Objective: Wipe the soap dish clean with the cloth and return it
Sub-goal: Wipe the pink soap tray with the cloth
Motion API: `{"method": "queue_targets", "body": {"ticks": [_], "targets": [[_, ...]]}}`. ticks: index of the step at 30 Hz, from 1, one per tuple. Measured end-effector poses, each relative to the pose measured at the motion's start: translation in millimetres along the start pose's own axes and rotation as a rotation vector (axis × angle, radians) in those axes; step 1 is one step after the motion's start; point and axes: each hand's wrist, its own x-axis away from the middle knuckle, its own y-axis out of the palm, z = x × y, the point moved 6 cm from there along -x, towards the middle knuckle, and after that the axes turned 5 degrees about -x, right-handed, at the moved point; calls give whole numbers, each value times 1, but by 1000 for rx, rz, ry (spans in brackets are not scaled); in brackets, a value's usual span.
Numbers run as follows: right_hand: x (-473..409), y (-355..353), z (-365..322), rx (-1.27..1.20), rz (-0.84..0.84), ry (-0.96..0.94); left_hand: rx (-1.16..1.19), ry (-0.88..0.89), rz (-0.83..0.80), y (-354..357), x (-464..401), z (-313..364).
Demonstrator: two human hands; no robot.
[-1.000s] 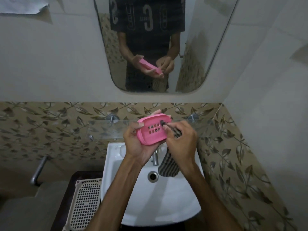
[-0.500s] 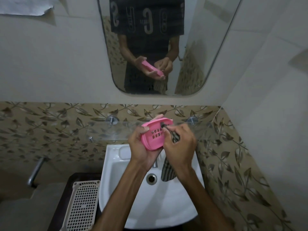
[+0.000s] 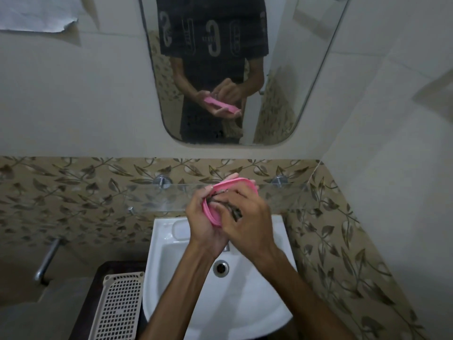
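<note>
Both hands' grip (image 3: 226, 214) around pink soap dish (image 3: 235, 184)

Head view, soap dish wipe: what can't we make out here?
- Soap dish inside: hidden by the right hand; how clean it is cannot be told.
- Cloth: only a dark bunch shows between the fingers; the rest is behind the right hand.
- Tap: nearly all covered by both wrists.
- Left hand: its fingertips lie behind the dish.
</note>
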Motion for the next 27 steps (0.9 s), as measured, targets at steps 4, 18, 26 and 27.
{"method": "queue_targets", "body": {"ticks": [4,18,26,27], "targets": [[-23,-24,25,206,111,88,6,33,3,-2,1,3],[32,-4,40,-113,-131,553,-67,108,112,-6,3,0],[5,5,5,-163,-42,266,-43,43,109,-8,0,-2],[0,6,1,-131,-27,237,-26,34,116,-8,1,-3]]}}
